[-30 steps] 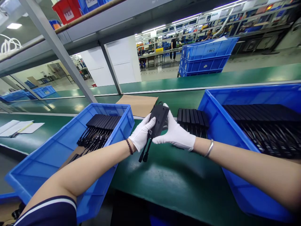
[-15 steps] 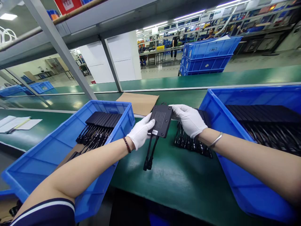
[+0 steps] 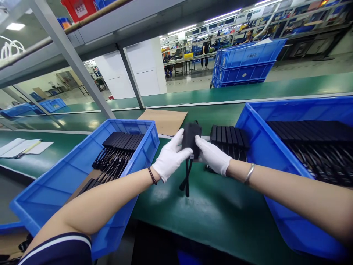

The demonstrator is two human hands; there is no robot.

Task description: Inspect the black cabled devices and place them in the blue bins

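Note:
Both hands wear white gloves and hold one flat black box [image 3: 191, 137] above the green table, its two black cables dangling below. My left hand [image 3: 171, 156] grips its left side. My right hand [image 3: 212, 157] grips its lower right side. A row of the same black boxes [image 3: 228, 136] stands on edge on the table just right of my hands. More of them fill the blue bin on the left [image 3: 49, 184] and the blue bin on the right [image 3: 257, 147].
A brown cardboard sheet [image 3: 164, 119] lies behind the hands. Papers [image 3: 22, 147] lie at the far left. A slanted metal post [image 3: 71, 62] rises from the table. Stacked blue crates [image 3: 245, 64] and people stand far behind.
The black box has been turned over between my hands, from its ribbed face to a plain side. My right hand has moved from its top edge down to its lower right side.

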